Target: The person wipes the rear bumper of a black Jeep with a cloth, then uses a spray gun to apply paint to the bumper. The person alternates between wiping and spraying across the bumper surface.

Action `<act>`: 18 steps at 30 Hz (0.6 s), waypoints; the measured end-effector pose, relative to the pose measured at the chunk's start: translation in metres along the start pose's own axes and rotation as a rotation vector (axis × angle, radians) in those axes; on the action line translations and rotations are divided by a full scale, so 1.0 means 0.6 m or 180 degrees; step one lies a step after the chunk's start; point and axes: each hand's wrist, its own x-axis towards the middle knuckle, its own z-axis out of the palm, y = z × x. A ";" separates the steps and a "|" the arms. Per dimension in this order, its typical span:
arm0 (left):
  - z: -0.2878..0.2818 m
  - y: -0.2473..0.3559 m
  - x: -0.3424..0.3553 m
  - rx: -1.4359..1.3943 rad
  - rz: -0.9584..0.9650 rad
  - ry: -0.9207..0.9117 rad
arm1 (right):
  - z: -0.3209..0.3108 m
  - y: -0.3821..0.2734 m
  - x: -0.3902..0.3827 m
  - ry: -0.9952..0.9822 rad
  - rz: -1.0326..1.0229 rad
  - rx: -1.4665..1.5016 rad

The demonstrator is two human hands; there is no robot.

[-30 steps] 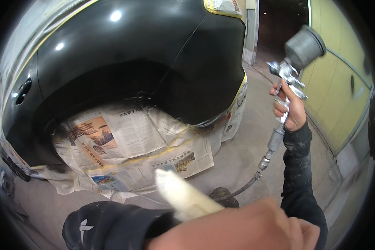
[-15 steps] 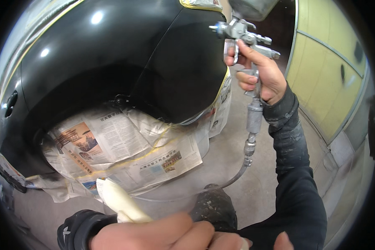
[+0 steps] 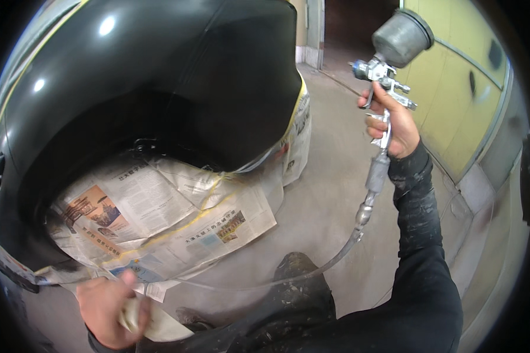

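Cream and folded, a sheet (image 3: 168, 328) is clasped in the blurred left hand (image 3: 107, 309). Farther out, the right hand (image 3: 396, 125) wraps around a metal spray gun (image 3: 372, 70), right of a glossy black car panel (image 3: 153, 65) with newspaper (image 3: 153, 203) below.

- Panel (image 3: 165, 88): solid, closing off the left and upper side to any hand.
- Right of the panel: free room above the floor (image 3: 330, 182), between the panel's edge and the right hand (image 3: 397, 123) with its gun (image 3: 383, 72).
- Farther right of the panel: yellow wall (image 3: 462, 100), a barrier past the gun and apart from it.
- Under the panel's arch: newspaper (image 3: 153, 206) covers the opening.
- Below the panel, lower right: hose (image 3: 340, 257) curves down from the gun and crosses leftward by the knee (image 3: 303, 294).
- Below the panel, lower left: left hand (image 3: 109, 309) and pale wad (image 3: 165, 328) block the corner.
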 end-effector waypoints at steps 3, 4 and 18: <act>0.046 -0.068 -0.063 -0.0080 -0.1042 -0.0083 | 0.045 0.044 -0.040 -0.0121 0.0219 -0.0095; 0.064 -0.088 -0.083 -0.0112 -0.1221 -0.0023 | 0.060 0.061 -0.054 -0.0353 0.0236 -0.0010; 0.214 -0.193 -0.225 -0.0680 -0.2327 -0.0135 | 0.068 0.309 -0.144 0.0943 0.0898 0.0267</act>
